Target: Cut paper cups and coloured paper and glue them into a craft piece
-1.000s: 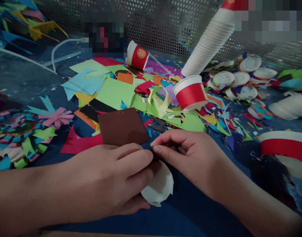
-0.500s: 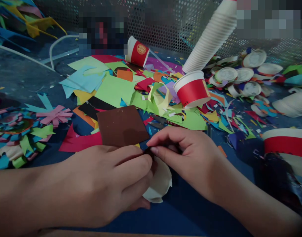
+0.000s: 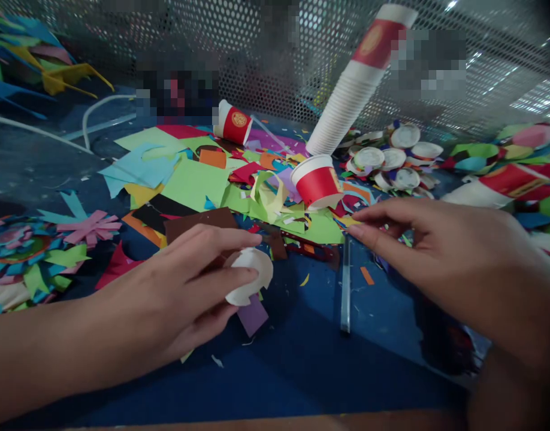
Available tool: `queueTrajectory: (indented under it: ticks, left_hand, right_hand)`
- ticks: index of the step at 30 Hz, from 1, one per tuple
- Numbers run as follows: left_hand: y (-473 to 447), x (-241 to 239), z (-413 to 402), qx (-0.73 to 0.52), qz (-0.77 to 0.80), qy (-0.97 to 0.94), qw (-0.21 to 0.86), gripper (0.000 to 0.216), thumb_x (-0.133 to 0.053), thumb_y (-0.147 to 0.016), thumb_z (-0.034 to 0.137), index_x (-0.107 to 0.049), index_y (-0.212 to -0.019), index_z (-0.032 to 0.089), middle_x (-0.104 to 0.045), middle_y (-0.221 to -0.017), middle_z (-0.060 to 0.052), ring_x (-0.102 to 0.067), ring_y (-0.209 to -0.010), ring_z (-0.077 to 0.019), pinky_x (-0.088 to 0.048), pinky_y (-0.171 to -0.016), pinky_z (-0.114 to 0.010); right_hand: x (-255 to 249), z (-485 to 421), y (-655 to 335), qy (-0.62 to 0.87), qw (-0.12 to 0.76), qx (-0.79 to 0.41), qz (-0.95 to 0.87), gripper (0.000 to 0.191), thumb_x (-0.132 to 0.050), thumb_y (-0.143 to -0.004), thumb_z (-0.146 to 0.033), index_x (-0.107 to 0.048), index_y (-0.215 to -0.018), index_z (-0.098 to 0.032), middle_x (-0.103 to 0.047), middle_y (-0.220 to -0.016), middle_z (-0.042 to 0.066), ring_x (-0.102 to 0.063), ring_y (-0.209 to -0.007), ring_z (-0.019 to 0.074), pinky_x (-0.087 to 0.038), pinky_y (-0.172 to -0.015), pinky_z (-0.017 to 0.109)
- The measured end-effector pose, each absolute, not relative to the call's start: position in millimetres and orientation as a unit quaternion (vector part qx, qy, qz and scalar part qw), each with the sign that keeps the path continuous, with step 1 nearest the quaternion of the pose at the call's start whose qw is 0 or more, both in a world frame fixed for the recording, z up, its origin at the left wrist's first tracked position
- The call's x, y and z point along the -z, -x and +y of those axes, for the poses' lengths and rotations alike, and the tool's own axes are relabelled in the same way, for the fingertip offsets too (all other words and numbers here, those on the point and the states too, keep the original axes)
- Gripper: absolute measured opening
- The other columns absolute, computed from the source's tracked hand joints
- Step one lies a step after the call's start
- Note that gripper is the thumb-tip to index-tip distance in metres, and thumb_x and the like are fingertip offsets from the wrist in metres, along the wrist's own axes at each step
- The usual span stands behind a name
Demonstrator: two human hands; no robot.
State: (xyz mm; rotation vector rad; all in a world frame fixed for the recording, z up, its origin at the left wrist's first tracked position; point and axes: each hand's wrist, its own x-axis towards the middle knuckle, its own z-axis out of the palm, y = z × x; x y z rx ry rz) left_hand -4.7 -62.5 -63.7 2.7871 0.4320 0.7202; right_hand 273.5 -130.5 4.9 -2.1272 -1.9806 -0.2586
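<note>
My left hand grips a small white paper cup piece, round with a cut edge, between fingers and thumb. A purple paper scrap shows just below it; whether they touch I cannot tell. Behind the left fingers lies a brown paper square, partly covered. My right hand is raised on the right, thumb and index finger pinched close. Anything between those fingertips is too small to make out. Just below them a clear narrow stick lies on the blue table, its upper end near the fingertips.
Coloured paper sheets and scraps cover the middle. A red-and-white paper cup stands there, another cup behind it. A tall stack of cups leans against the perforated metal panel. Curled paper flowers lie left, cut cup bases right.
My hands have come apart: the right moved away to the right, the left keeps the white piece. The dark brown bit pinched between them is gone from there. The view has shifted.
</note>
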Motion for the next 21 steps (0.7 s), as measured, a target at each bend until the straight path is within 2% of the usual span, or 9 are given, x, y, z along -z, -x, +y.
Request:
queueTrajectory:
  ticks: [1,3,6,8,10,13,15,18,21]
  left_hand:
    - [6.4,65.2,-60.2,-0.249,0.147,-0.948,0.133,0.032,-0.051,-0.094,0.016,-0.057,-0.125,0.021,-0.052,-0.137,-0.011,-0.052,-0.126,-0.0227,-0.049,-0.104,-0.036]
    - [9.7,67.8,-55.1,-0.255,0.131,-0.943,0.167,0.035,-0.057,-0.093,0.022,-0.057,-0.128,0.02,-0.053,-0.138,-0.012,-0.052,-0.127,-0.0245,-0.05,-0.103,-0.036]
    - [12.0,68.2,-49.5,-0.275,0.132,-0.931,0.201,0.026,-0.064,-0.091,0.023,-0.063,-0.117,0.024,-0.059,-0.131,-0.007,-0.058,-0.12,-0.0206,-0.052,-0.098,-0.03]
    - [11.2,66.2,-48.6,-0.294,0.163,-0.919,0.205,0.017,-0.061,-0.092,0.017,-0.067,-0.104,0.027,-0.063,-0.123,-0.001,-0.063,-0.112,-0.0149,-0.053,-0.094,-0.024]
    - [9.1,64.2,-49.5,-0.311,0.196,-0.907,0.204,0.021,-0.058,-0.091,0.012,-0.068,-0.099,0.028,-0.064,-0.118,0.001,-0.065,-0.108,-0.0135,-0.054,-0.089,-0.023]
    - [6.0,64.7,-50.7,-0.303,0.243,-0.883,0.264,0.034,-0.059,-0.086,0.013,-0.061,-0.116,0.029,-0.067,-0.117,-0.002,-0.069,-0.102,-0.0166,-0.058,-0.081,-0.024]
    - [4.6,67.5,-50.2,-0.286,0.262,-0.861,0.328,0.046,-0.06,-0.083,0.015,-0.053,-0.127,0.028,-0.069,-0.114,-0.004,-0.071,-0.094,-0.0175,-0.06,-0.076,-0.026]
    - [3.2,70.1,-48.1,-0.281,0.276,-0.826,0.404,0.052,-0.061,-0.082,0.016,-0.048,-0.131,0.026,-0.07,-0.111,-0.006,-0.072,-0.092,-0.0187,-0.06,-0.076,-0.028]
    - [1.3,65.8,-45.4,-0.286,0.29,-0.778,0.478,0.048,-0.06,-0.081,0.016,-0.048,-0.128,0.021,-0.07,-0.107,-0.007,-0.072,-0.093,-0.0194,-0.061,-0.077,-0.03]
  right_hand:
    - [-4.9,-130.5,-278.0,0.738,0.08,0.076,-0.666,0.013,-0.072,-0.081,-0.037,-0.076,-0.084,-0.024,-0.072,-0.071,0.004,-0.064,-0.06,0.0229,-0.038,-0.053,0.033]
    - [-0.4,-127.7,-282.0,0.741,0.047,0.055,-0.668,0.019,-0.074,-0.08,-0.042,-0.076,-0.084,-0.023,-0.074,-0.077,0.006,-0.066,-0.065,0.0263,-0.042,-0.056,0.035]
    - [13.7,-119.0,-274.4,0.657,0.074,0.026,-0.75,0.03,-0.073,-0.083,-0.04,-0.074,-0.104,-0.018,-0.072,-0.107,0.012,-0.065,-0.101,0.0322,-0.05,-0.083,0.043]
    - [23.6,-113.2,-263.7,0.624,0.065,-0.02,-0.779,0.038,-0.072,-0.085,-0.038,-0.07,-0.115,-0.015,-0.067,-0.114,0.013,-0.06,-0.111,0.0317,-0.048,-0.092,0.044]
    - [30.9,-110.0,-252.7,0.616,0.045,-0.041,-0.785,0.03,-0.067,-0.089,-0.035,-0.071,-0.111,-0.014,-0.066,-0.106,0.012,-0.059,-0.105,0.0298,-0.048,-0.09,0.043]
    - [35.9,-110.9,-241.3,0.631,0.05,-0.019,-0.774,0.015,-0.062,-0.09,-0.026,-0.07,-0.092,-0.013,-0.064,-0.093,0.01,-0.06,-0.095,0.0279,-0.047,-0.083,0.04]
    - [36.1,-113.2,-237.3,0.668,0.087,0.004,-0.739,0.012,-0.062,-0.087,-0.023,-0.068,-0.086,-0.014,-0.064,-0.09,0.01,-0.061,-0.086,0.0259,-0.047,-0.075,0.037]
    - [33.5,-115.4,-234.4,0.716,0.186,0.036,-0.672,0.011,-0.063,-0.081,-0.026,-0.065,-0.084,-0.016,-0.065,-0.087,0.008,-0.059,-0.07,0.0198,-0.044,-0.064,0.032]
    - [29.0,-116.1,-232.3,0.722,0.252,0.02,-0.644,0.012,-0.058,-0.08,-0.027,-0.058,-0.071,-0.02,-0.06,-0.067,0.002,-0.052,-0.056,0.0147,-0.038,-0.055,0.028]
